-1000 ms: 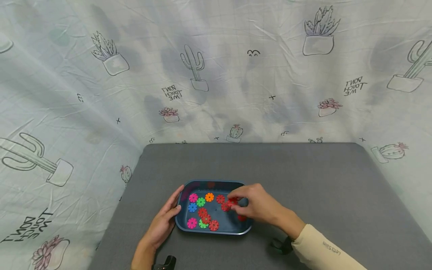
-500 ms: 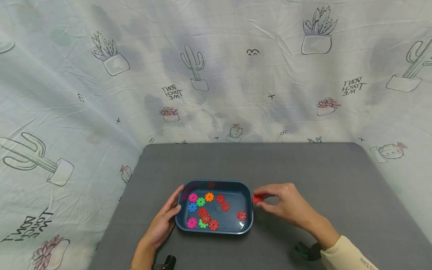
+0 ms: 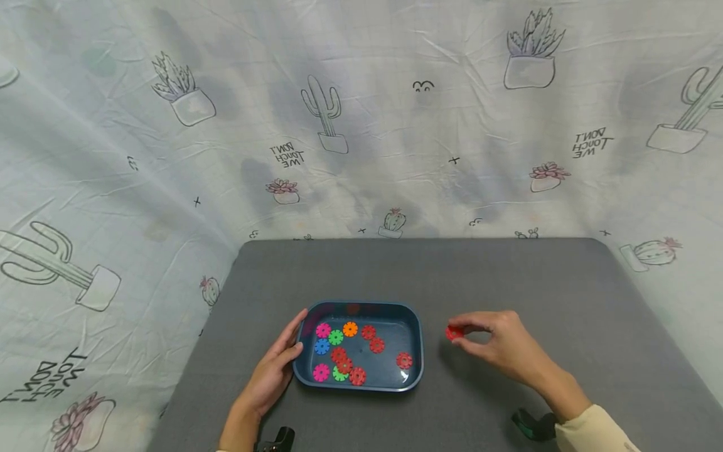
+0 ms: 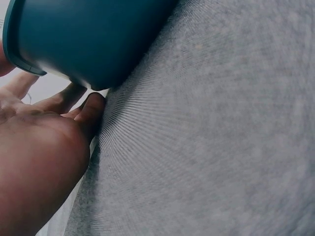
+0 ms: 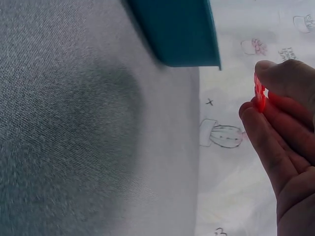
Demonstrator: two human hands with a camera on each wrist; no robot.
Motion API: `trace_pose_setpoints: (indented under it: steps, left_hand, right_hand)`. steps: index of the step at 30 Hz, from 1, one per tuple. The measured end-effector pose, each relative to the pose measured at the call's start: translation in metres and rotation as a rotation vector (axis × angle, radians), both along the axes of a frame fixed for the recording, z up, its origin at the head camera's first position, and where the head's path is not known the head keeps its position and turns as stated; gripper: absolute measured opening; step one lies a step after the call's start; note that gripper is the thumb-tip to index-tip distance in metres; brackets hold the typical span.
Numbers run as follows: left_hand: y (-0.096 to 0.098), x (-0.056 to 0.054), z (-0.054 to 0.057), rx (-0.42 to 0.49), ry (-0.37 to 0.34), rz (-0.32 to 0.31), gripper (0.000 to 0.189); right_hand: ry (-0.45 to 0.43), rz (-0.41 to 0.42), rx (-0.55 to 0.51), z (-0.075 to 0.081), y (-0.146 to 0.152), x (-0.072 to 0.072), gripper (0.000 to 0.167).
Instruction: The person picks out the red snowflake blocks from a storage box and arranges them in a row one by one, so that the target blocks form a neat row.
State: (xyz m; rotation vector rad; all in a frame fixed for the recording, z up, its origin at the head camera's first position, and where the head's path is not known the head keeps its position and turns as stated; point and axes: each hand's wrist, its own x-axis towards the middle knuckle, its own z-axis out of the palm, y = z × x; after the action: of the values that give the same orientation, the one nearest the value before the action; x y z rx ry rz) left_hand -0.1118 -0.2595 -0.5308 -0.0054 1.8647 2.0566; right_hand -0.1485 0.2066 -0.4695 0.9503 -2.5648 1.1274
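My right hand (image 3: 511,348) pinches a red notched plastic disc (image 3: 454,333) between thumb and fingertips, to the right of the tray. In the right wrist view this red disc (image 5: 259,92) stands edge-on between the fingertips, above the table. My left hand (image 3: 271,370) holds the left end of the dark blue tray (image 3: 415,323), thumb at the rim and fingers along its outer side. Inside lie several similar discs: red discs (image 3: 404,360), pink ones (image 3: 321,373), green ones (image 3: 336,338), a blue disc (image 3: 322,346) and an orange disc (image 3: 350,329). Some overlap.
Grey cloth covers the table (image 3: 508,276) around the tray. Behind and to the sides hangs a pale cloth (image 3: 361,125) printed with potted cacti. Dark wrist devices, one a black strap (image 3: 533,425), sit at both wrists.
My right hand has lifted a red disc out of the tray and carried it right, past the rim. The left hand and the tray have stayed in place.
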Motion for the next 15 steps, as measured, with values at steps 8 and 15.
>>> trace_pose_setpoints:
  steps: [8, 15]
  left_hand:
    - [0.0, 0.0, -0.001, -0.005, 0.019, -0.013, 0.062]
    - [0.0, 0.0, -0.001, -0.004, 0.011, 0.0, 0.061]
  right_hand:
    - [-0.006, -0.002, 0.058, -0.017, -0.008, -0.016, 0.027]
    - [0.053, 0.017, 0.083, -0.033, -0.02, -0.032, 0.023]
